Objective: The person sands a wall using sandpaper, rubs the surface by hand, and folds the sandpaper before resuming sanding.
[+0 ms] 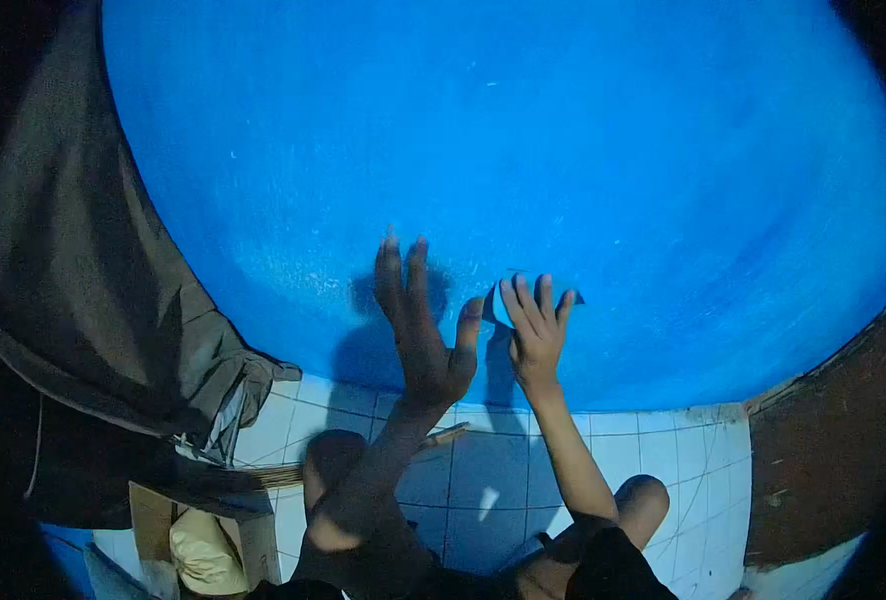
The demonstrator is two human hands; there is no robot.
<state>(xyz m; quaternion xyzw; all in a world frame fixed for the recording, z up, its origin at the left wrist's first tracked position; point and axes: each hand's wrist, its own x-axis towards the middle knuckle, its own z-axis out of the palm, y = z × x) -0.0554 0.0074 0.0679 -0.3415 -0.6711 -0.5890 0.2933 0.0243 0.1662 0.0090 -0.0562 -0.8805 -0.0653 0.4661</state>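
My left hand (418, 335) is raised in front of a blue wall (503, 150), fingers stretched and thumb spread to the right, with nothing in it. Its fingertips overlap the wall, and a dark shadow falls behind them. To its right, my right hand (536, 335) lies against the wall with fingers spread flat. Dark pointed edges (579, 297) show on both sides of those fingers; whether they belong to a thin dark piece under the hand or to shadow, I cannot tell. The left thumb comes near the left-hand dark edge.
White tiles (623, 450) cover the floor at the wall's foot. Dark cloth (83, 240) hangs at the left, near a bundle of thin sticks (278, 476). A cardboard box (153, 530) holding a pale yellow bag (206, 555) stands below. A brown panel (823, 450) is at right.
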